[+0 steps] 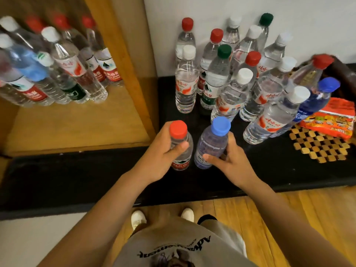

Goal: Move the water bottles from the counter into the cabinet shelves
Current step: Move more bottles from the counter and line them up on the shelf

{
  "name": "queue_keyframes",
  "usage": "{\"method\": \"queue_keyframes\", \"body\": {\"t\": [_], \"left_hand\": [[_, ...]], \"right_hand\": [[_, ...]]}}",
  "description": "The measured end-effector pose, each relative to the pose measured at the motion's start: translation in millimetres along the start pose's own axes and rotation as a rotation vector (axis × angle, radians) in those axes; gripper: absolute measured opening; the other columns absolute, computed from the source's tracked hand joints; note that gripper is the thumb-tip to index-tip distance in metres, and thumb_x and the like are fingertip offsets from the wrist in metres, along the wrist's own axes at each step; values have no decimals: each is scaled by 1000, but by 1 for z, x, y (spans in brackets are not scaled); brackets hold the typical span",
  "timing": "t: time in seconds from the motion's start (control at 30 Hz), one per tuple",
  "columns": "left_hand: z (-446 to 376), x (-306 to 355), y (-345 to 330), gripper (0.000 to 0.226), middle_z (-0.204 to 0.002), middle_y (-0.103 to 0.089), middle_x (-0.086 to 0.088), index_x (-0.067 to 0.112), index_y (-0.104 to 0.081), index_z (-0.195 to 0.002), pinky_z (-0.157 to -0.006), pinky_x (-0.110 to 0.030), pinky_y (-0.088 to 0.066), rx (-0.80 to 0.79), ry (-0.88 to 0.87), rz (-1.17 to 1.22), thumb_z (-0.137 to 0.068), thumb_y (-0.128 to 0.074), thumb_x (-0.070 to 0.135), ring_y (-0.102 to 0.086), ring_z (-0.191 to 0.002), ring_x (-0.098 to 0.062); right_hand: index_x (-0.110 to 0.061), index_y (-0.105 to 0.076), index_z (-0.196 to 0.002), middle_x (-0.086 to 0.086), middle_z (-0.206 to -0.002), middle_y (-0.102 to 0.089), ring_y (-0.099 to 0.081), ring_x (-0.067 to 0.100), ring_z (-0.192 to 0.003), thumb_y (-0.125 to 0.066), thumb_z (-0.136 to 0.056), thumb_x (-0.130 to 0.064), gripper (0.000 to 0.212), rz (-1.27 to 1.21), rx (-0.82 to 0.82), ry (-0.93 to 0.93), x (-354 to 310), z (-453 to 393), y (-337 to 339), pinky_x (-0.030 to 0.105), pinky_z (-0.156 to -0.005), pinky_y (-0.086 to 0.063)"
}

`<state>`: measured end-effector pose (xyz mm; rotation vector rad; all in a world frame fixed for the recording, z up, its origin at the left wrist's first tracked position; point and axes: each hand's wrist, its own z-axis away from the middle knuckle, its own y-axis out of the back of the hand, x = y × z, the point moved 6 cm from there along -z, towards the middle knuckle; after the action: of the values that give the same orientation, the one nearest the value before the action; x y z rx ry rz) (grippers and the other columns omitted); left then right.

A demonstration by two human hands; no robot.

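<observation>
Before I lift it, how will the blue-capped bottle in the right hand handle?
The blue-capped bottle looks full, so probably heavy for its size. Its thin ribbed plastic may flex under the right hand. It is tall and narrow, so likely tippy.

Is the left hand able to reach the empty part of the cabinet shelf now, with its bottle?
Probably yes. The left hand grips the red-cap bottle beside the shelf, whose front part is bare; the stored bottles stand further back. Only the cabinet's side panel stands between them.

Clear glossy plastic bottles (186, 87), wooden shelf (77, 130).
</observation>
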<state>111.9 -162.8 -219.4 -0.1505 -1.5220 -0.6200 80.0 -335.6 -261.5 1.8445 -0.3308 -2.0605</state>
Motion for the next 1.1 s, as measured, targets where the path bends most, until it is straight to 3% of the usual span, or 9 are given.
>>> {"method": "queue_keyframes", "body": {"t": [0.1, 0.17, 0.4, 0.5, 0.67, 0.73, 0.8, 0.97, 1.1], "left_hand": [[19, -5, 15, 36, -117, -51, -7, 30, -39, -117, -103, -40, -40, -23, 29, 8, -85, -52, 40, -50, -114, -17], [32, -11, 28, 43, -118, -50, -4, 23, -38, -123, -104, -40, -39, -21, 61, 14, -84, -51, 38, -49, -115, -14], [64, -31, 72, 48, -117, -50, 5, 21, -38, -127, -104, -38, -40, -9, 100, 52, -83, -50, 35, -49, -116, -11], [74, -37, 96, 48, -119, -53, -2, 16, -41, -128, -102, -39, -43, 52, 90, 68, -84, -51, 31, -52, -115, -14], [83, -43, 129, 48, -116, -56, 1, 15, -44, -125, -100, -41, -44, 78, 32, 40, -85, -54, 37, -54, -112, -14], [83, -40, 145, 55, -116, -56, 0, 14, -45, -125, -99, -37, -44, 103, 9, 66, -82, -57, 46, -54, -112, -16], [79, -37, 167, 49, -113, -58, 1, 13, -46, -122, -97, -33, -44, 145, -17, 110, -81, -58, 36, -55, -110, -14], [54, -22, 213, 38, -107, -57, 16, 19, -45, -119, -89, -14, -43, 163, -129, 95, -84, -57, 27, -55, -102, 6], [29, -24, 239, 38, -111, -56, 16, 30, -43, -118, -95, -20, -43, 148, -144, 58, -82, -57, 28, -55, -104, 4]], "right_hand": [[-54, -26, -125, -23, -125, -50, -50, -5, -117, -65, -70, -53, 67, 15, -72, 17, -14, 4, -26, 30, -100, -46], [-51, -26, -126, -23, -125, -50, -50, -5, -117, -63, -70, -56, 67, 12, -89, 30, -23, 8, -44, 28, -99, -46], [-57, -28, -109, -33, -107, -45, -53, -3, -101, -84, -61, -28, 80, 150, -65, 64, -53, 10, -99, 10, -85, -44], [-65, -28, -98, -32, -96, -47, -53, -7, -86, -83, -61, -30, 75, 236, -42, 99, -70, 6, -120, 9, -73, -40], [-40, -33, -107, -26, -93, -46, -53, 4, -86, -83, -62, -32, 67, 335, -42, 139, -92, -6, -144, 17, -70, -42], [-38, -34, -111, -26, -95, -48, -55, 4, -88, -82, -61, -35, 69, 294, -38, 126, -99, -13, -153, 22, -74, -47], [-40, -33, -109, -26, -94, -52, -59, 4, -86, -79, -59, -42, 68, 231, -2, 119, -110, -22, -161, 23, -72, -50], [-31, -37, -117, -21, -100, -56, -60, 3, -90, -80, -56, -40, 75, 109, 109, 139, -137, -59, -175, 13, -73, -48], [-26, -40, -114, -21, -101, -54, -56, -8, -91, -85, -59, -22, 72, 79, 181, 192, -154, -95, -180, -1, -73, -40]]}}
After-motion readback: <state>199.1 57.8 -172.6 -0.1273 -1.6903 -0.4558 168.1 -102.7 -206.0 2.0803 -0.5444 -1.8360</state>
